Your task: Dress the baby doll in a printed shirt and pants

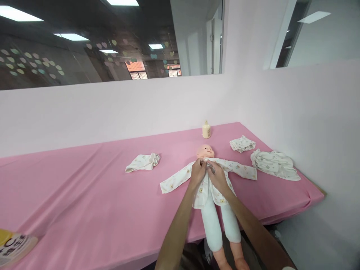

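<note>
A baby doll [206, 150] lies on its back on the pink-covered table, its lower legs hanging past the front edge. It wears a white patterned baby jacket [180, 177], sleeves spread to both sides, and pale leggings [211, 223]. At the jacket's neck, just below the doll's chin, my left hand [198, 171] pinches the front edge of the cloth. Close beside it, my right hand [216, 175] has its fingers closed on the opposite front edge. Whatever small fastening may lie between the fingertips is hidden. Below the hands the jacket front hangs apart.
A pump bottle [206, 130] stands behind the doll's head. Folded white cloths lie at left [143, 162] and right [242, 143], with a larger crumpled garment [275, 164] near the right edge. A yellow-and-cream bottle [15, 247] lies at the lower left of the pink table cover [98, 210].
</note>
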Motion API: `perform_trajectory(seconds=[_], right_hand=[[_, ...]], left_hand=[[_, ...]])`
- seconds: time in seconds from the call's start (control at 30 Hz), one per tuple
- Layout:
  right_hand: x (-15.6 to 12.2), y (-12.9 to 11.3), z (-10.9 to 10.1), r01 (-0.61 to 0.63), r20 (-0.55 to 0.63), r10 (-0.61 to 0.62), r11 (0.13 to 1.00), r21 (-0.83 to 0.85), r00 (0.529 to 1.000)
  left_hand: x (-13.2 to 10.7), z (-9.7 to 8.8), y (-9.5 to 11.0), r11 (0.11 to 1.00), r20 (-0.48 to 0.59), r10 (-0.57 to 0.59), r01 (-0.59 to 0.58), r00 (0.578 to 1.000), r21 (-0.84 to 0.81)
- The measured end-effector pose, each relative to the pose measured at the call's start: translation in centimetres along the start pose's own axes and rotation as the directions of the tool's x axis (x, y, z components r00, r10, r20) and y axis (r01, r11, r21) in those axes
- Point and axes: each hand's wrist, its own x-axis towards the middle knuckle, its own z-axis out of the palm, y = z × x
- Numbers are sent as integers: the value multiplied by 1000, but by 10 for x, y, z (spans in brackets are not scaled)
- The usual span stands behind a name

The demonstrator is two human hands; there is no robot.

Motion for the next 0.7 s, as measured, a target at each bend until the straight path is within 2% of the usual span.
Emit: perform_trajectory(seconds=[0.07,0.2,0.37,0.47,0.6,0.7], right_hand=[[-9,0,-6,2,-2,-2,999,-54,1000],[-29,-5,-11,60,5,-61,956,-287,998],[-37,-20,-9,12,21,-1,859,-512,1000],[-34,-30,-9,59,91,-4,792,-608,996],[-28,-38,-15,168,206,-30,698,-696,978],[-23,-35,-24,185,242,-5,663,-725,970]], left_hand=[[-11,-1,-1,996,-28,18,-15,999,85],[-34,-1,-3,966,-68,61,-42,996,254],[-39,-2,3,966,-43,39,-26,998,256],[-33,-3,5,973,-36,23,-14,999,231],[-34,-1,2,972,-104,11,14,995,235],[-38,1,-1,967,-169,33,12,985,255]])
